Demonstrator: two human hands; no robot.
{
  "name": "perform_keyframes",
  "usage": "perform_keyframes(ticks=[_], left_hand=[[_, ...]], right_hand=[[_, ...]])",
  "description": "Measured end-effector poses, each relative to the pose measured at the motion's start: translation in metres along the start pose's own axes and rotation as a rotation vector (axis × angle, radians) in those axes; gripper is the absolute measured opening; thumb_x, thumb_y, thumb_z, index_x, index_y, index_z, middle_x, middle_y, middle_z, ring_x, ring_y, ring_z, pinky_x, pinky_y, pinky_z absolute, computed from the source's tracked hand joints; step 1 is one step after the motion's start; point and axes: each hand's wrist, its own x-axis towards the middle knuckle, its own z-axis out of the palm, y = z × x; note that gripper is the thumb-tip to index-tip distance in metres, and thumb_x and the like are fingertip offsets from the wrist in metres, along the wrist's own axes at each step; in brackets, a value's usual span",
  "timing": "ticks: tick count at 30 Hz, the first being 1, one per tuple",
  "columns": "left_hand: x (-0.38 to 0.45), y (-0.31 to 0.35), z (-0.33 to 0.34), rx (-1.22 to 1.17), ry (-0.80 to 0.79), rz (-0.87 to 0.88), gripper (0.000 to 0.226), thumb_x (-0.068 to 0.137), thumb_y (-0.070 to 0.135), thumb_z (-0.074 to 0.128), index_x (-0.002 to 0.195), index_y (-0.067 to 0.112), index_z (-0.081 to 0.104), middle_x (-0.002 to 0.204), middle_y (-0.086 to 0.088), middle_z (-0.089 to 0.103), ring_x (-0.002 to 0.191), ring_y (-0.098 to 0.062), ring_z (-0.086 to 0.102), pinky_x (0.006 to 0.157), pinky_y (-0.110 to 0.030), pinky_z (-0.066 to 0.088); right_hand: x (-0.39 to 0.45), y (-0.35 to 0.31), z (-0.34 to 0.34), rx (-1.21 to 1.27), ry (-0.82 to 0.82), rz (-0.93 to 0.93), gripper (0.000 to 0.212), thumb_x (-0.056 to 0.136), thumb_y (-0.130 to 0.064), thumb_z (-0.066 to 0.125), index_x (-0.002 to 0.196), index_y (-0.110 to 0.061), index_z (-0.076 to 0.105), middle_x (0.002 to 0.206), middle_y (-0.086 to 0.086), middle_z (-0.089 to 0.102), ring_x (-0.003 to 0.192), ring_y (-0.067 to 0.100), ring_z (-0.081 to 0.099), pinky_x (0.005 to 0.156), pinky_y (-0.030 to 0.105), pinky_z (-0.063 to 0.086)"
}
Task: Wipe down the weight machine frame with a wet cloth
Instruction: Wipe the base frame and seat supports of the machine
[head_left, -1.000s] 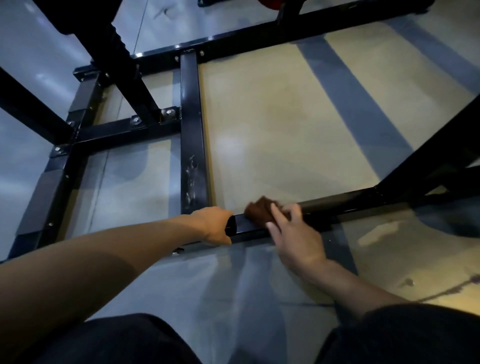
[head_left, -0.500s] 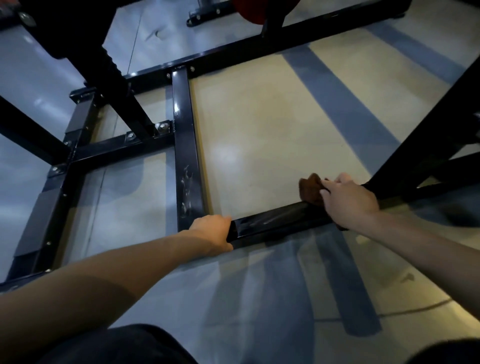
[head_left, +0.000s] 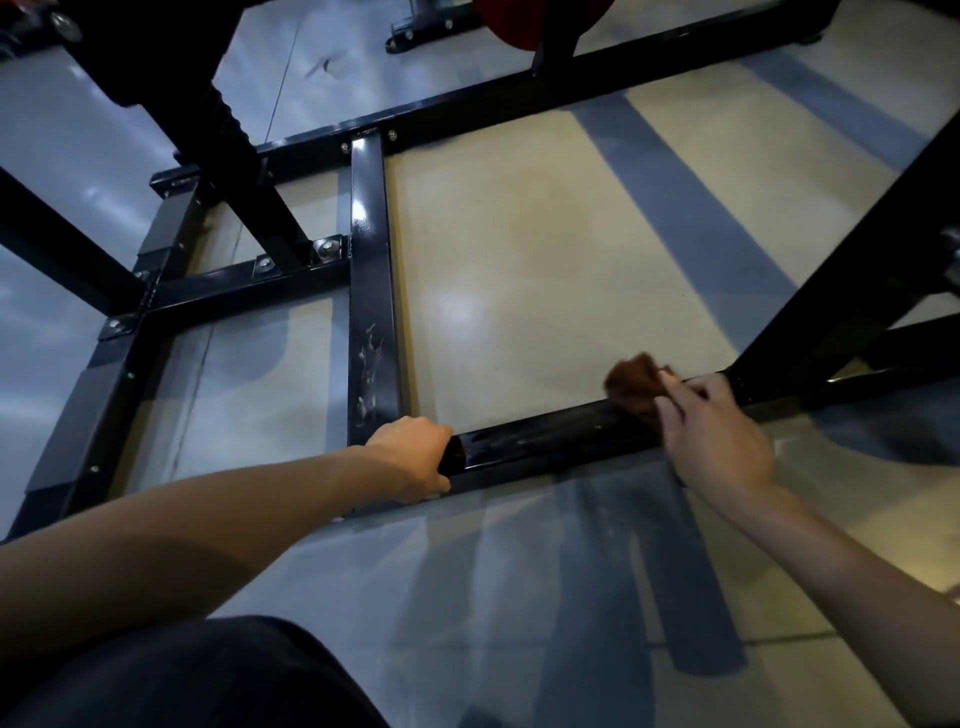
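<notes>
The black steel frame of the weight machine lies low on the floor. Its near bar runs left to right and looks wet and glossy. My left hand grips the bar's left end, where a cross bar with scuffed paint meets it. A brown cloth is pressed onto the near bar at its right part, with my right hand closed on it. The cloth sits just left of a slanted black upright.
The floor is pale with grey stripes. Bolted joints and another slanted post stand at the left. A far bar closes the frame at the back, with a red plate above it. My dark-clothed knee is at bottom.
My right hand slid the cloth along the near bar from beside my left hand to the right, up to the slanted upright. My left hand kept its grip.
</notes>
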Motion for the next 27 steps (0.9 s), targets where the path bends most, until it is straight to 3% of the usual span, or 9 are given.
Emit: perform_keyframes(ticks=[5,12,14,16,18,20,22,24,27], left_hand=[[0.001,0.002,-0.002,-0.01,-0.005,0.007,0.037,0.091,0.041,0.073,0.116,0.02,0.056,0.108,-0.003,0.064,0.097,-0.024,0.062,0.078,-0.036,0.053],[0.004,-0.001,-0.001,-0.013,0.008,0.014,0.037,0.088,0.042,0.074,0.114,0.021,0.058,0.104,-0.001,0.063,0.093,-0.022,0.062,0.078,-0.035,0.054],[0.004,-0.001,-0.002,-0.001,0.009,0.02,0.037,0.089,0.041,0.074,0.114,0.02,0.058,0.104,-0.001,0.063,0.094,-0.023,0.062,0.077,-0.034,0.054],[0.003,0.0,-0.002,0.002,0.007,0.027,0.034,0.09,0.04,0.074,0.112,0.02,0.057,0.102,-0.001,0.063,0.094,-0.023,0.063,0.077,-0.034,0.054],[0.002,-0.001,-0.001,-0.009,0.007,0.028,0.031,0.09,0.039,0.073,0.109,0.021,0.056,0.1,0.0,0.062,0.093,-0.022,0.063,0.076,-0.034,0.054],[0.001,-0.003,0.0,-0.015,0.008,0.034,0.032,0.091,0.039,0.072,0.112,0.021,0.056,0.1,0.0,0.062,0.093,-0.022,0.062,0.075,-0.033,0.052],[0.001,-0.003,-0.001,-0.013,0.008,0.038,0.034,0.091,0.039,0.072,0.116,0.02,0.057,0.102,0.0,0.062,0.093,-0.022,0.062,0.075,-0.033,0.051],[0.002,-0.002,-0.001,0.006,0.008,0.041,0.033,0.092,0.039,0.071,0.115,0.019,0.056,0.102,-0.001,0.062,0.091,-0.022,0.061,0.075,-0.033,0.05],[0.003,-0.001,-0.001,0.035,0.008,0.039,0.031,0.092,0.038,0.07,0.111,0.019,0.055,0.103,-0.003,0.063,0.093,-0.024,0.061,0.077,-0.035,0.053]], right_hand=[[-0.008,-0.01,-0.001,0.044,0.003,0.158,0.044,0.103,-0.039,0.053,0.144,-0.024,0.058,0.123,0.006,0.044,0.076,0.036,0.063,0.077,0.043,0.053],[-0.034,-0.101,0.019,-0.045,-0.403,-0.237,0.049,0.11,-0.045,0.032,0.157,-0.032,0.032,0.141,0.001,0.031,0.092,0.028,0.065,0.076,0.037,0.051],[-0.029,-0.088,0.015,-0.039,-0.385,-0.251,0.047,0.108,-0.047,0.035,0.155,-0.038,0.037,0.142,-0.004,0.035,0.098,0.027,0.066,0.079,0.038,0.054],[-0.021,-0.051,0.011,-0.041,-0.212,-0.146,0.045,0.105,-0.046,0.043,0.15,-0.04,0.047,0.137,-0.004,0.043,0.09,0.03,0.069,0.074,0.04,0.056],[-0.012,-0.006,0.004,0.001,-0.011,0.007,0.043,0.103,-0.038,0.048,0.145,-0.031,0.055,0.127,0.003,0.047,0.079,0.037,0.067,0.071,0.045,0.057],[-0.004,0.017,-0.004,0.053,0.061,0.144,0.043,0.105,-0.033,0.047,0.145,-0.021,0.057,0.124,0.009,0.045,0.081,0.039,0.063,0.078,0.047,0.056],[-0.004,0.005,-0.004,0.047,0.054,0.193,0.043,0.106,-0.032,0.047,0.145,-0.016,0.057,0.124,0.012,0.043,0.08,0.039,0.062,0.078,0.046,0.054],[-0.013,-0.03,0.003,-0.019,0.012,0.121,0.045,0.105,-0.037,0.046,0.147,-0.021,0.052,0.127,0.01,0.043,0.076,0.037,0.064,0.072,0.042,0.053],[-0.032,-0.098,0.017,-0.138,-0.267,-0.143,0.052,0.107,-0.047,0.037,0.156,-0.03,0.034,0.142,0.007,0.037,0.091,0.031,0.069,0.075,0.037,0.052]])
